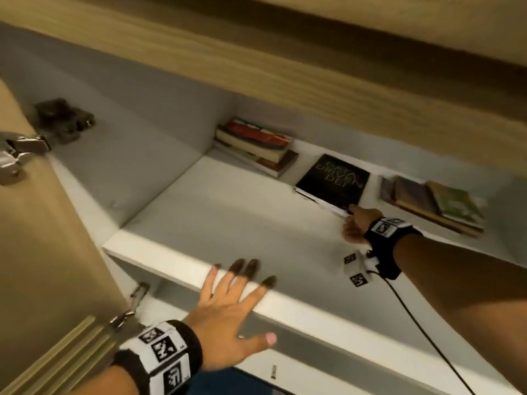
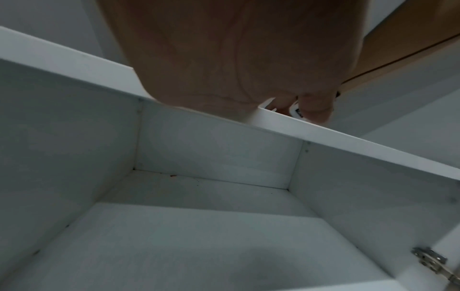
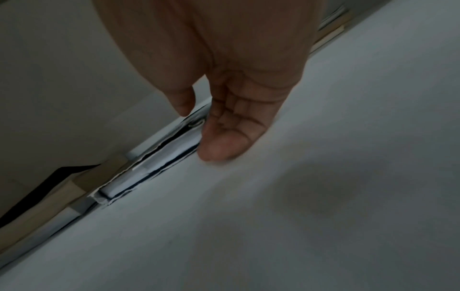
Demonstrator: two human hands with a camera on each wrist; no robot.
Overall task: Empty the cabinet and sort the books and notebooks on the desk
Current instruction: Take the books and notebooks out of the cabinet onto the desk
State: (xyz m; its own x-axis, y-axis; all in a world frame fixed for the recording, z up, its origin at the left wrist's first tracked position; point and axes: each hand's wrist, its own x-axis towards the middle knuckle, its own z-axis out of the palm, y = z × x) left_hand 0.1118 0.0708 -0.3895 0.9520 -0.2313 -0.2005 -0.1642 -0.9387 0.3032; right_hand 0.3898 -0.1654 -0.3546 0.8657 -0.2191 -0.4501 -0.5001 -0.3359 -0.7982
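just right hand [image 1: 355, 228] at black book [image 1: 333, 181]

Black book [image 1: 335, 182] flat on cabinet shelf [image 1: 228, 212] (white), between two book stacks [image 1: 255, 146]

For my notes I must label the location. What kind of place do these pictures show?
Most likely the inside of a storage cabinet in a home or office: a white shelf, an open wooden door with a metal hinge, and books lying flat, such as a black book at the right hand.

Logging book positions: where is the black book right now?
In the head view the black book lies flat on the cabinet shelf, between two book stacks, with the right hand at its near corner.
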